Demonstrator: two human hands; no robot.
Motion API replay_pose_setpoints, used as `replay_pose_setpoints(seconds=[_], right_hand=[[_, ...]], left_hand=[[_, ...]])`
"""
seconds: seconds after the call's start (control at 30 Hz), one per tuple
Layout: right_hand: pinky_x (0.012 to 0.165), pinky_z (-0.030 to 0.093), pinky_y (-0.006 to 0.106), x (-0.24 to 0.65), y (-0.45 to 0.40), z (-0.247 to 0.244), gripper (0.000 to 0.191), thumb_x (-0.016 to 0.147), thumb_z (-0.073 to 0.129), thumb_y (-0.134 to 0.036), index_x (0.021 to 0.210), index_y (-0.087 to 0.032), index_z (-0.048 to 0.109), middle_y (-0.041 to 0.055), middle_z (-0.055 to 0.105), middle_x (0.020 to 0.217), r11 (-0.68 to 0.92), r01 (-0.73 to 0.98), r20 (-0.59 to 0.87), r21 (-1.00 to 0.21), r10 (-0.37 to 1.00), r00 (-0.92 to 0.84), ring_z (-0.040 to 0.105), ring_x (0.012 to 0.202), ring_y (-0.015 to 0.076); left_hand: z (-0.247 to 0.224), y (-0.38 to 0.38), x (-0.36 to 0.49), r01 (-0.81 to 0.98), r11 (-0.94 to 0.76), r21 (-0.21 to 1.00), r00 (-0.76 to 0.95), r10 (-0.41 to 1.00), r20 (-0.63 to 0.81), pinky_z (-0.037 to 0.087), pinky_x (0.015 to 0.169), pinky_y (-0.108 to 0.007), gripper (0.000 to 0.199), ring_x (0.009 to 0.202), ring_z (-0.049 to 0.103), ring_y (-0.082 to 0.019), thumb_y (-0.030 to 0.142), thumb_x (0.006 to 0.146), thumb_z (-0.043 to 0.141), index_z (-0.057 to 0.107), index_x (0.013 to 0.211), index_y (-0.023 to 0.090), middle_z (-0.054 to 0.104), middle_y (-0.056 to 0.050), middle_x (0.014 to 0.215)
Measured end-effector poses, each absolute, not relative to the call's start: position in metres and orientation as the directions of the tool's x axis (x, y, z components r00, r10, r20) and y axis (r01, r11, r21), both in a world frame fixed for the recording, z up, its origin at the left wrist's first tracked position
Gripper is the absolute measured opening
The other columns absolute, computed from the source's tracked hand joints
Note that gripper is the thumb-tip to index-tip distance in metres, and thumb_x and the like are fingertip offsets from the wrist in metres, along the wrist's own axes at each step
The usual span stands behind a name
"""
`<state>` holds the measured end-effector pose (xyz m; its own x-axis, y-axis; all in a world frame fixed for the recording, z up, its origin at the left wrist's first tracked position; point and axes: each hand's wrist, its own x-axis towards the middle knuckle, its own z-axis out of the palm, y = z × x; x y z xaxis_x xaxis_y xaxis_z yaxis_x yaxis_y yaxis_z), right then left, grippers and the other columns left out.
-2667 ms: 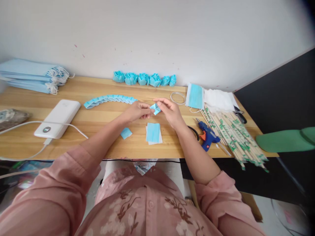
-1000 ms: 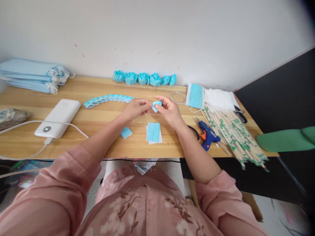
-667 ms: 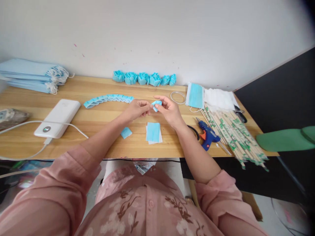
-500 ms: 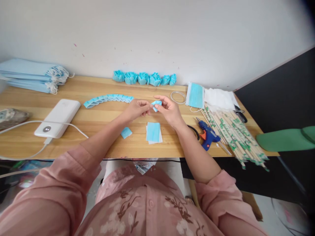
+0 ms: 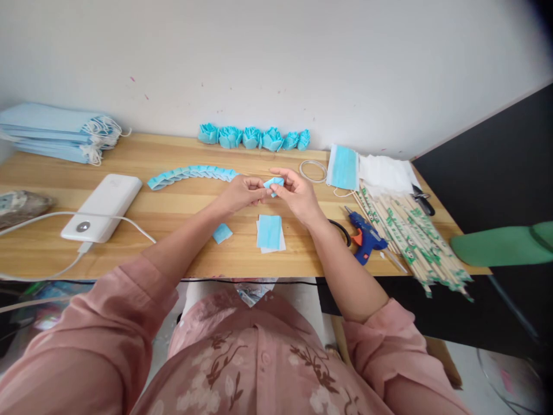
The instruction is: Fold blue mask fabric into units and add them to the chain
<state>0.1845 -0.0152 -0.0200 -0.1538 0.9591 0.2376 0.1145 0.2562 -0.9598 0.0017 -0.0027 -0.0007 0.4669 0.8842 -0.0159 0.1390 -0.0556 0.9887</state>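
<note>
Between both hands, above the wooden table, is a small folded piece of blue mask fabric (image 5: 273,183). My left hand (image 5: 244,192) pinches its left edge with thumb and fingertips. On its other side my right hand (image 5: 298,195) grips it between thumb and forefinger, the fingers curled behind. A curved row of folded blue petals (image 5: 190,173) lies left of my left hand. Below the hands rest a stack of cut blue and white squares (image 5: 270,233) and, to the left, a small blue piece (image 5: 222,233).
Blue fabric roses (image 5: 230,137) line the wall. At right are a roll of tape (image 5: 313,171), a face mask (image 5: 343,167), a blue glue gun (image 5: 365,236), wrapped chopsticks (image 5: 415,236) and a green bottle (image 5: 496,246). A white power bank (image 5: 103,207) and stacked masks (image 5: 52,129) are at left.
My left hand has shifted slightly right along the folded fabric, its fingertips closer to my right thumb. The things on the table stay as they were.
</note>
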Motion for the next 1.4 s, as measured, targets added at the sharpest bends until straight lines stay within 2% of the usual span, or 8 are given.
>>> replay_pose_setpoints(seconds=[0.4,0.7,0.83,0.93,1.07,1.23,1.3,1.4], right_hand=[[0.075,0.056,0.030,0.185,-0.015,-0.021,0.046,0.080,0.072,-0.043,0.120,-0.022,0.064,0.0018,0.074,0.090,0.249,0.098,0.230,-0.963,0.958,-0.173,0.066,0.077,0.0148],[0.075,0.056,0.029,0.184,-0.015,-0.021,0.046,0.079,0.072,-0.040,0.120,-0.020,0.063,0.0013,0.073,0.086,0.254,0.104,0.236,-0.962,0.958,-0.164,0.067,0.078,0.0147],[0.073,0.055,0.029,0.185,-0.015,-0.021,0.044,0.080,0.071,-0.040,0.119,-0.022,0.064,-0.0004,0.070,0.084,0.247,0.119,0.229,-0.962,0.962,-0.151,0.065,0.075,0.0143],[0.073,0.056,0.030,0.187,-0.015,-0.019,0.045,0.079,0.072,-0.045,0.118,-0.024,0.065,-0.0006,0.069,0.083,0.251,0.139,0.241,-0.958,0.967,-0.082,0.065,0.076,0.0151],[0.074,0.057,0.030,0.193,-0.010,-0.019,0.046,0.082,0.069,-0.055,0.117,-0.026,0.065,0.0007,0.068,0.087,0.259,0.114,0.271,-0.959,0.958,0.097,0.065,0.077,0.0151],[0.069,0.055,0.029,0.212,0.001,-0.014,0.051,0.086,0.063,-0.062,0.122,-0.026,0.063,0.0013,0.067,0.087,0.297,0.083,0.308,-0.951,0.914,0.264,0.063,0.071,0.0128],[0.068,0.055,0.028,0.223,0.001,0.000,0.052,0.089,0.057,-0.064,0.127,-0.029,0.060,0.0019,0.068,0.091,0.337,0.150,0.366,-0.929,0.896,0.252,0.063,0.074,0.0131],[0.068,0.054,0.027,0.238,-0.010,0.028,0.047,0.093,0.054,-0.061,0.128,-0.031,0.060,0.0018,0.068,0.095,0.365,0.302,0.434,-0.881,0.878,0.202,0.064,0.078,0.0124]], left_hand=[[-0.002,-0.004,0.000,0.135,-0.086,0.987,0.488,0.873,0.009,0.038,0.055,-0.021,0.020,0.055,0.049,-0.008,0.031,0.077,0.068,0.062,0.066,0.015,0.059,0.001,0.061],[-0.003,-0.002,0.000,0.155,-0.099,0.983,0.503,0.864,0.008,0.036,0.051,-0.021,0.035,0.055,0.049,-0.008,0.048,0.075,0.073,0.063,0.065,0.016,0.059,0.000,0.060],[-0.001,-0.001,0.000,0.148,-0.103,0.984,0.498,0.867,0.016,0.036,0.051,-0.022,0.034,0.052,0.048,-0.008,0.047,0.072,0.073,0.063,0.061,0.016,0.059,0.000,0.057],[0.000,-0.002,0.000,0.170,-0.100,0.980,0.509,0.861,0.000,0.037,0.052,-0.022,0.032,0.052,0.048,-0.008,0.043,0.073,0.072,0.063,0.060,0.015,0.059,0.000,0.056],[0.002,-0.004,-0.001,0.171,-0.080,0.982,0.511,0.859,-0.019,0.036,0.052,-0.022,0.030,0.053,0.048,-0.008,0.039,0.074,0.073,0.064,0.060,0.015,0.057,0.000,0.055],[0.007,0.000,-0.010,-0.075,0.061,0.995,0.560,0.828,-0.009,0.039,0.054,-0.023,0.034,0.053,0.050,-0.009,0.045,0.072,0.077,0.061,0.063,0.016,0.059,0.000,0.059],[0.007,0.006,-0.014,-0.132,0.053,0.990,0.491,0.871,0.019,0.040,0.054,-0.024,0.035,0.052,0.049,-0.009,0.044,0.075,0.075,0.057,0.062,0.017,0.057,0.000,0.057],[0.006,0.013,-0.016,0.092,-0.095,0.991,0.237,0.969,0.070,0.033,0.050,-0.022,0.028,0.048,0.043,-0.007,0.028,0.076,0.073,0.057,0.058,0.016,0.050,0.003,0.052]])
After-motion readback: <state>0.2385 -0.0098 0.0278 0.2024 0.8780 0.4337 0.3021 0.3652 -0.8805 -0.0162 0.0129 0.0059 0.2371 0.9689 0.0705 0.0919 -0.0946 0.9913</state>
